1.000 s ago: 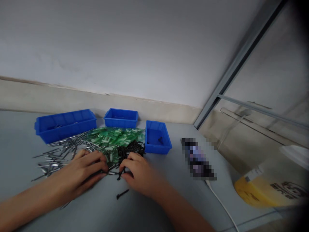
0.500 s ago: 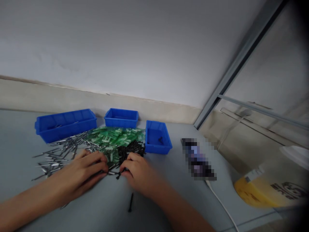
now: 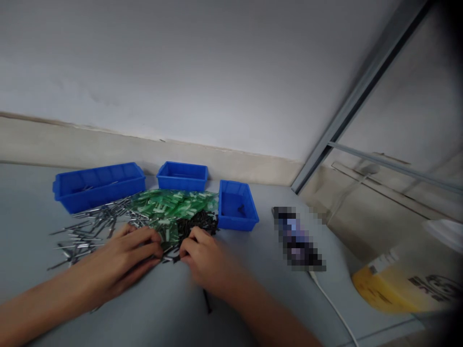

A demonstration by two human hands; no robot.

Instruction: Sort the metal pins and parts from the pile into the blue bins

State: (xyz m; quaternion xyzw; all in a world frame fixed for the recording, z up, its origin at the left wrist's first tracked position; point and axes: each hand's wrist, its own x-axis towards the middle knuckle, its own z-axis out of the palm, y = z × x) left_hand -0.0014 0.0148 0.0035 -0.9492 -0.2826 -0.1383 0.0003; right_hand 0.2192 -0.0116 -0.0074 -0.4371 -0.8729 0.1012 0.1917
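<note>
My left hand lies over the near edge of a mixed heap, its fingers curled and closed. What those fingers hold, if anything, is hidden. Close by on the right, my right hand has thumb and forefinger pinched at a small black screw, mostly covered by the fingertips. Beyond it is a pile of black screws. Green plastic packets with pale pieces inside form the middle of the heap. Slim silver metal pins are scattered to the left. One loose black screw lies under my right wrist.
Behind the heap stand a long blue bin with a few silver pins, a small blue bin, and another blue bin holding a dark piece. At right are a blurred-out phone, its white cable and a yellow-filled container.
The loose black screw near my right wrist has shifted right and turned. The screw at my right fingertips has moved slightly up. My left hand has hardly moved.
</note>
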